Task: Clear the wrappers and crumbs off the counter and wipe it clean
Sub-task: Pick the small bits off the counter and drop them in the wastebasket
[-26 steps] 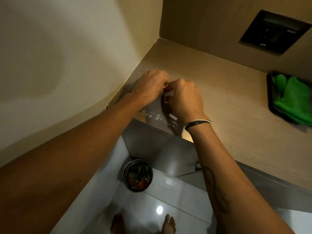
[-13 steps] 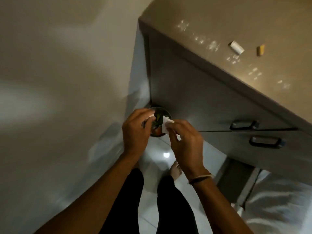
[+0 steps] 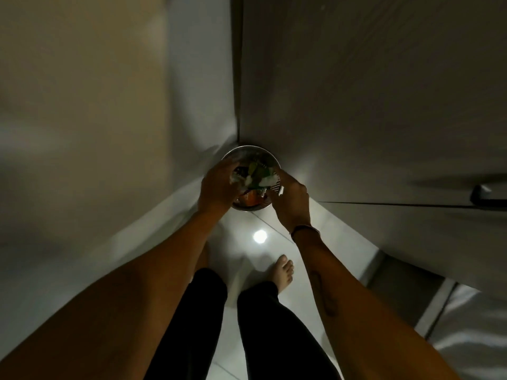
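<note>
A round metal bin stands on the floor in the corner between the wall and the cabinet, with colourful wrappers inside. Both my hands hang just above its mouth. My left hand pinches a small white scrap at its fingertips over the bin's left side. Over the right side, my right hand holds a white wrapper piece at its fingertips. The image is blurred, so the grips are faint. The counter top is out of view.
The grey cabinet front rises on the right, with a dark drawer handle at the edge. A pale wall fills the left. My bare foot and dark trouser legs stand on the glossy white floor tiles.
Both hands left the counter with white scraps and dropped down to the bin. The view tilted from the counter top to the floor, and the hands now sit right over the bin's mouth.
</note>
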